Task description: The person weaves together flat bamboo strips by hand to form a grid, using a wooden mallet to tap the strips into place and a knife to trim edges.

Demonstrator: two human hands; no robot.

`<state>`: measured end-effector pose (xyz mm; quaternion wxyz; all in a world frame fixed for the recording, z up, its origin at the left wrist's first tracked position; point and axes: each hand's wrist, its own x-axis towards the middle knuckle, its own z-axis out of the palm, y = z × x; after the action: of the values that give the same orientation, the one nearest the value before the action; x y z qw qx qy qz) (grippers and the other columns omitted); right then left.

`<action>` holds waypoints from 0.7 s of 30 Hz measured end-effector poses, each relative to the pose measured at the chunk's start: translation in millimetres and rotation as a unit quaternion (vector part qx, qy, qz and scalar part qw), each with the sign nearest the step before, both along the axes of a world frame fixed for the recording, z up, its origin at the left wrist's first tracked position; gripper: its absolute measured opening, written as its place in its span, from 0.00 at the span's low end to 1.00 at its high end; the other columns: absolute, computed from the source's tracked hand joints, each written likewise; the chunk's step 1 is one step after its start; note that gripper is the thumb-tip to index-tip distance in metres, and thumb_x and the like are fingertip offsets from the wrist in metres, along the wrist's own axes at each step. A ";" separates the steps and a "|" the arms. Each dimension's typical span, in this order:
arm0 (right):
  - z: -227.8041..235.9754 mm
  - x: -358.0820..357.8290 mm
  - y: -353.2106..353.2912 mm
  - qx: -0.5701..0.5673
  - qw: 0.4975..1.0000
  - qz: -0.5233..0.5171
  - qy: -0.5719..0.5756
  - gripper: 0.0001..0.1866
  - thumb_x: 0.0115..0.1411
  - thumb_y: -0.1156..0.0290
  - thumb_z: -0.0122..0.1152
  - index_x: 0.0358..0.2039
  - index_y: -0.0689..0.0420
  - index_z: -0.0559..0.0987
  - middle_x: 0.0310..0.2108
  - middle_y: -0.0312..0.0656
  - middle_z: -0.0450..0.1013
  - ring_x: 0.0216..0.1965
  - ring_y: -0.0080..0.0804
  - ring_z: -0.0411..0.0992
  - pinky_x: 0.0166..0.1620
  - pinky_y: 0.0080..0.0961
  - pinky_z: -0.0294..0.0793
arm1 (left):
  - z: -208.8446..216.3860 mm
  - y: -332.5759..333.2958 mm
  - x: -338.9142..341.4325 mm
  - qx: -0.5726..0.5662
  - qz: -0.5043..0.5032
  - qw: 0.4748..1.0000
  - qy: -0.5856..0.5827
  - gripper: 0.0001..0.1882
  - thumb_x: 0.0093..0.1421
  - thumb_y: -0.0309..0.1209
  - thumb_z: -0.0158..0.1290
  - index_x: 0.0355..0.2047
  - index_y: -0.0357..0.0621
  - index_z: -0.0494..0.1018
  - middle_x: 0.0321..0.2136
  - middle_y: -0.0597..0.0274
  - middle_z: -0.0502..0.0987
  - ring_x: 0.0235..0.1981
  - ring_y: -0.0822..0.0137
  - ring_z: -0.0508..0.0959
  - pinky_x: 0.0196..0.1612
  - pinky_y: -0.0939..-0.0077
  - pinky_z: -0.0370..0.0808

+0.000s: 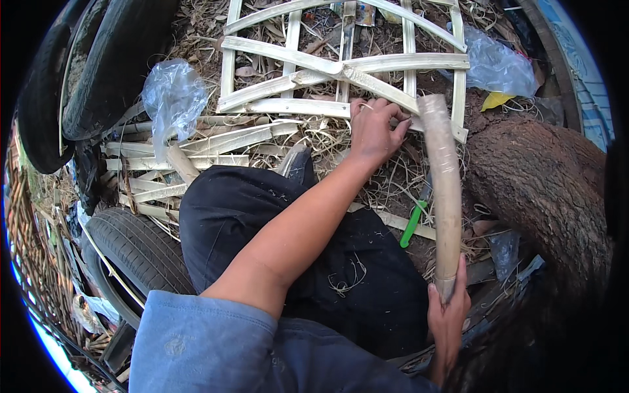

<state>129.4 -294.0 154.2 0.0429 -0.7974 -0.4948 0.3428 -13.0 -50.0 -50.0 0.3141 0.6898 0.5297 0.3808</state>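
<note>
My left hand [379,131] reaches forward to the near edge of a lattice of pale split-bamboo strips [288,106]. Its fingers curl over the lowest bamboo strip [321,108], with the thumb bent in on the right. Whether anything small sits between the fingertips is hidden. My right hand [451,308], low on the right, is closed round the bottom end of a thick, slightly curved wooden stick [445,190]. Clear wrapping covers its upper part. The stick points away from me, and its far end overlaps the lattice's right corner in view.
A green-handled knife [414,223] lies right of my knee. Loose split strips [216,141] and shavings litter the ground. Tyres [134,245] stand at left, a thick tree trunk [537,177] at right. Clear plastic bags [173,98] lie either side of the lattice.
</note>
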 end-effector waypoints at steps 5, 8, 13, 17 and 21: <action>2.3 -4.8 4.9 -0.017 1.000 -0.003 -0.020 0.41 0.53 0.75 0.63 0.66 0.63 0.58 0.52 0.65 0.71 0.52 0.59 0.73 0.54 0.41 0.71 | 1.5 6.8 1.2 0.028 0.016 0.999 0.017 0.09 0.49 0.36 0.66 0.24 0.49 0.77 0.30 0.63 0.78 0.38 0.59 0.77 0.53 0.58 0.59; 5.0 -5.8 -11.3 0.095 0.995 -0.019 0.004 0.40 0.54 0.75 0.63 0.66 0.63 0.58 0.52 0.66 0.70 0.52 0.60 0.72 0.54 0.42 0.72 | 7.3 0.8 1.9 -0.009 0.005 1.000 -0.017 0.07 0.47 0.33 0.66 0.23 0.49 0.77 0.27 0.63 0.77 0.37 0.60 0.76 0.54 0.57 0.59; -4.3 -0.6 -12.9 -0.001 1.000 0.012 -0.012 0.42 0.54 0.74 0.64 0.67 0.64 0.54 0.54 0.67 0.68 0.54 0.61 0.71 0.56 0.42 0.70 | 4.3 2.9 0.4 0.008 0.007 1.000 0.010 0.08 0.49 0.35 0.66 0.23 0.49 0.78 0.29 0.64 0.79 0.36 0.60 0.77 0.52 0.60 0.60; -3.8 -7.0 -16.6 0.165 0.986 -0.017 -0.024 0.40 0.54 0.74 0.63 0.66 0.63 0.57 0.55 0.65 0.68 0.54 0.61 0.71 0.55 0.42 0.71 | 8.6 5.5 -0.1 0.004 0.010 1.000 0.013 0.07 0.47 0.33 0.66 0.22 0.48 0.78 0.28 0.62 0.78 0.37 0.59 0.77 0.54 0.56 0.59; -4.9 -3.8 -16.4 0.078 0.996 -0.006 -0.036 0.39 0.54 0.74 0.64 0.65 0.62 0.59 0.54 0.64 0.69 0.52 0.60 0.72 0.54 0.43 0.72 | 1.9 -0.2 -0.3 -0.011 -0.003 1.000 0.015 0.09 0.50 0.37 0.65 0.25 0.49 0.77 0.30 0.62 0.78 0.37 0.60 0.76 0.53 0.59 0.60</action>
<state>125.7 -310.4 149.3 0.0887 -0.8063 -0.5167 0.2740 -13.3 -50.2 -48.1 0.3150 0.6934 0.5366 0.3634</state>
